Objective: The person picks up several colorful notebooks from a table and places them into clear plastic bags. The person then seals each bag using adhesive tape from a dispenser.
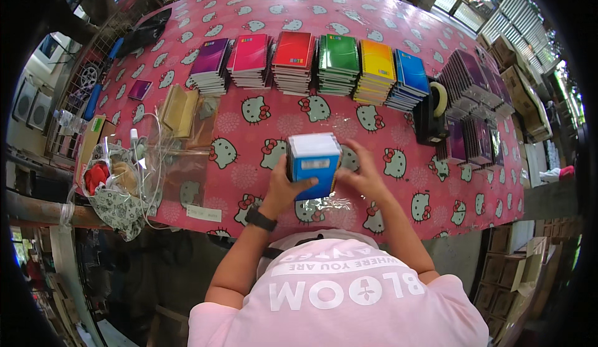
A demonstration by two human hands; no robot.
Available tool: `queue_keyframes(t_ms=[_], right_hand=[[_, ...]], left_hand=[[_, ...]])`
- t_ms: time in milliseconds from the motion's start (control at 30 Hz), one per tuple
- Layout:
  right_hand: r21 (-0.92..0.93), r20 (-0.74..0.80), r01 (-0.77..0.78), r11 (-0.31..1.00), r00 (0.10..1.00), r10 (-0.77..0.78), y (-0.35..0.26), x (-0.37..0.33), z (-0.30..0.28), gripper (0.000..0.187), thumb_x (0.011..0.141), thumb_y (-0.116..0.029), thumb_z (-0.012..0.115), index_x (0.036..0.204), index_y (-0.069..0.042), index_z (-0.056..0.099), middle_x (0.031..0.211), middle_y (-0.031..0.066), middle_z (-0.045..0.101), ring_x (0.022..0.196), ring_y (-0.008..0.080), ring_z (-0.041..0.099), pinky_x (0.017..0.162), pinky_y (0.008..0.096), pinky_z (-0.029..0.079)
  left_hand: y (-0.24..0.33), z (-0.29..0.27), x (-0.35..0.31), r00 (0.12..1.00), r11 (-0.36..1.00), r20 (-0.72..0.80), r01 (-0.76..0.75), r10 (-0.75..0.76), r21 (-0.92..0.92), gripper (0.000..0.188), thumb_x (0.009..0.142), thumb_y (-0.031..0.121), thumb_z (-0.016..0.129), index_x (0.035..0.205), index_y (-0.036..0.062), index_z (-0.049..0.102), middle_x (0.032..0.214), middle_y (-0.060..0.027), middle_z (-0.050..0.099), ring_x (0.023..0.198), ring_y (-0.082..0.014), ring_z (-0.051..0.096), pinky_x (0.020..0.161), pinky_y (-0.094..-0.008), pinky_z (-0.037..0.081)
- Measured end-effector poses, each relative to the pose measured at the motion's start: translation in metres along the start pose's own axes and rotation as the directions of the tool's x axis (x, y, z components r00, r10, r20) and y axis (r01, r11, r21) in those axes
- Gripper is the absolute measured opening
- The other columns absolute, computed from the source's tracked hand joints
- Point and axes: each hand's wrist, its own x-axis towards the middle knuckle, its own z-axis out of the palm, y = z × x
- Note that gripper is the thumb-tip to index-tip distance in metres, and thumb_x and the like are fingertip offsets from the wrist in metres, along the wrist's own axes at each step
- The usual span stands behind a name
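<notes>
Above the near part of the table, my left hand (288, 182) is wrapped round the side of a thick stack of small notebooks (316, 171). The stack is tilted, with a blue cover toward me, a pale label on it and white page edges on top. My right hand (362, 171) is just to the right of the stack, fingers apart; whether its thumb touches the stack I cannot tell. Beyond my hands stand spiral notebook piles in a row: purple (209, 57), pink (249, 53), red (293, 51), green (338, 54), yellow (377, 59) and blue (408, 72).
A black tape dispenser (430, 120) stands right of the blue pile, beside bundled purple notebooks (467, 82). At left are a cardboard piece (179, 112), clear plastic sleeves (187, 176), a white cable (149, 188) and a patterned cloth bag (128, 213). A pink patterned cover (249, 141) lies over the table.
</notes>
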Motion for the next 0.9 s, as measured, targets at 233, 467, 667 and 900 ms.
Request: queue_keyframes(t_ms=[233,467,667,900], right_hand=[[-0.627,-0.279,-0.126,0.769,0.958,-0.071,0.046,-0.021,0.005,0.032,0.068,-0.021,0.074,0.095,-0.005,0.066,0.086,0.0134,0.057,0.093,0.0309,0.048,0.078,0.0392,0.041],[-0.305,-0.384,-0.263,0.915,0.913,0.135,0.042,-0.02,0.003,0.011,0.071,-0.009,0.068,0.08,-0.003,0.067,0.081,0.0119,0.059,0.09,0.0326,0.051,0.077,0.0418,0.043],[-0.159,-0.245,-0.194,0.968,0.958,0.151,0.03,-0.021,0.003,0.025,0.074,-0.01,0.069,0.095,0.001,0.062,0.082,0.012,0.06,0.076,0.0253,0.057,0.068,0.0353,0.047],[0.607,0.214,-0.593,0.529,0.763,0.61,-0.004,-0.026,-0.007,0.04,0.076,-0.005,0.066,0.113,0.006,0.052,0.079,0.0088,0.06,0.059,0.0111,0.055,0.052,0.0215,0.044]], left_hand=[[0.002,-0.01,0.044,0.861,0.859,0.138,0.504,-0.49,-0.089,0.062,0.075,0.038,0.072,0.116,-0.0051,0.052,0.106,-0.0153,0.062,0.094,-0.0221,0.062,0.083,-0.033,0.049],[-0.009,0.0,0.027,0.961,0.694,-0.276,0.197,0.003,0.692,0.063,0.08,0.031,0.064,0.123,-0.0096,0.042,0.116,-0.0226,0.054,0.106,-0.0275,0.054,0.092,-0.0356,0.042],[-0.032,0.007,0.015,0.993,0.987,-0.113,0.06,-0.044,0.149,0.056,0.08,0.016,0.054,0.127,-0.0086,0.038,0.113,-0.0236,0.055,0.104,-0.0309,0.054,0.093,-0.0373,0.04],[-0.036,0.003,0.022,0.962,0.984,-0.215,0.178,-0.168,0.026,0.069,0.08,0.024,0.057,0.133,-0.0095,0.028,0.115,-0.0237,0.055,0.107,-0.0295,0.054,0.094,-0.0363,0.04]])
